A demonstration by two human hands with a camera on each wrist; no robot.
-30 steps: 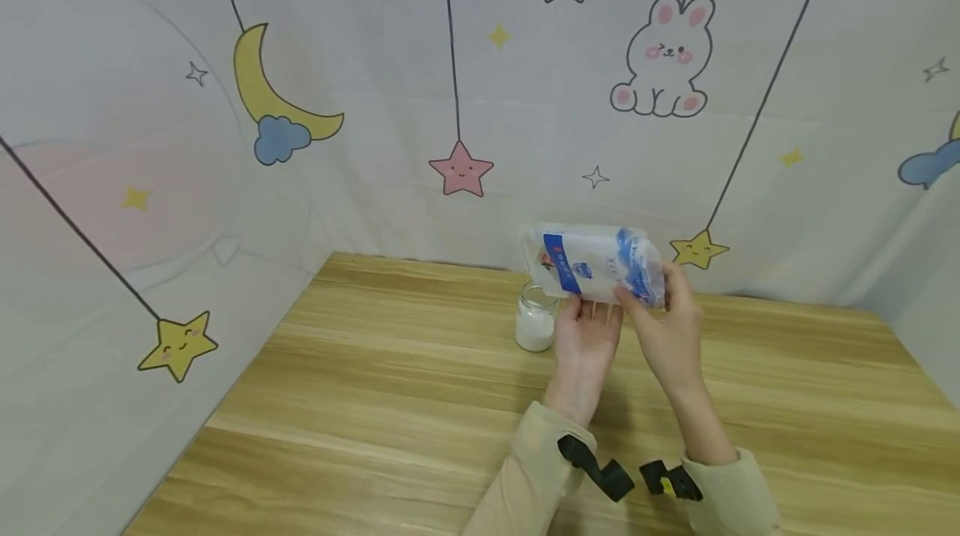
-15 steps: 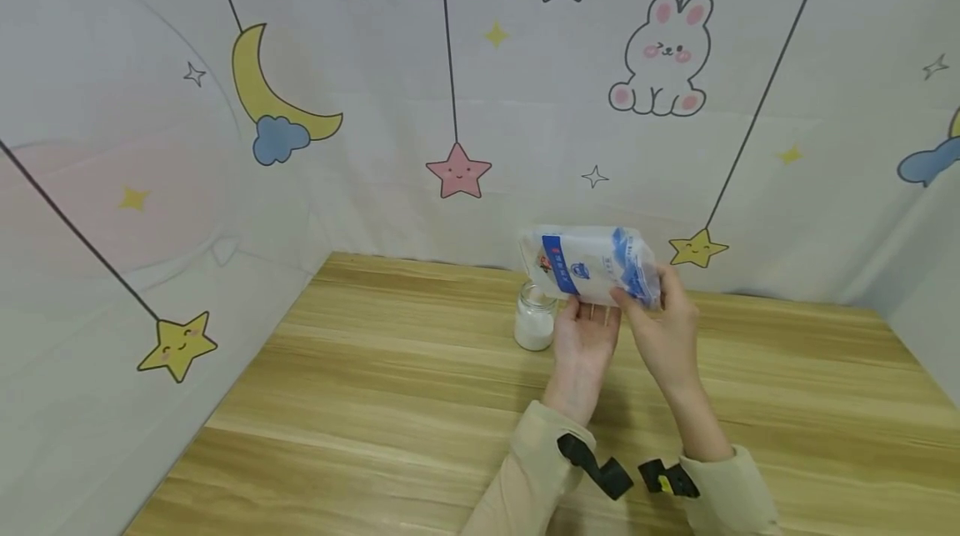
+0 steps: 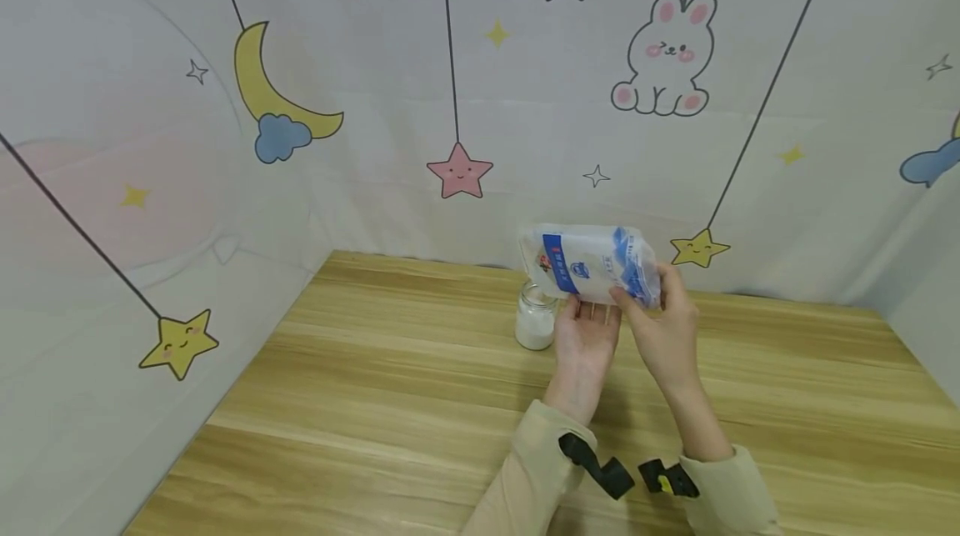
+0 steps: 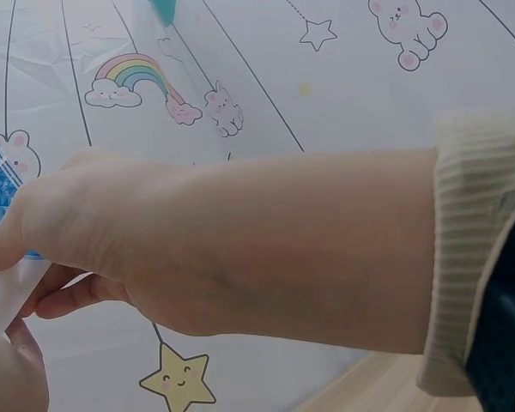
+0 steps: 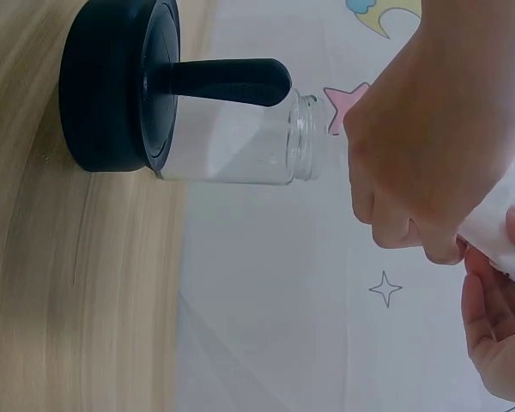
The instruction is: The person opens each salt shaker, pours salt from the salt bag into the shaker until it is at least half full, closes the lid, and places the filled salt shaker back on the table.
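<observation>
A blue-and-white plastic bag (image 3: 592, 265) lies sideways in the air, its left end just above and behind a glass jar's mouth. My right hand (image 3: 667, 332) grips the bag's blue right end, thumb in front. Below the bag, palm up, my left hand (image 3: 587, 344) holds its underside, with the fingers partly hidden. The jar (image 3: 535, 323) stands lidless on the table beside my left hand, with white contents inside. In the left wrist view my right hand (image 4: 94, 215) holds the blue end. Whether anything flows from the bag cannot be seen.
A wooden table (image 3: 360, 403) meets a white cloth backdrop (image 3: 382, 61) printed with stars, a moon and rabbits. In the right wrist view a black round object (image 5: 112, 86) with a stubby projection stands before the jar; its kind is unclear.
The bag and my right hand have shifted very slightly left since a second ago. My left hand and the jar stay practically where they were.
</observation>
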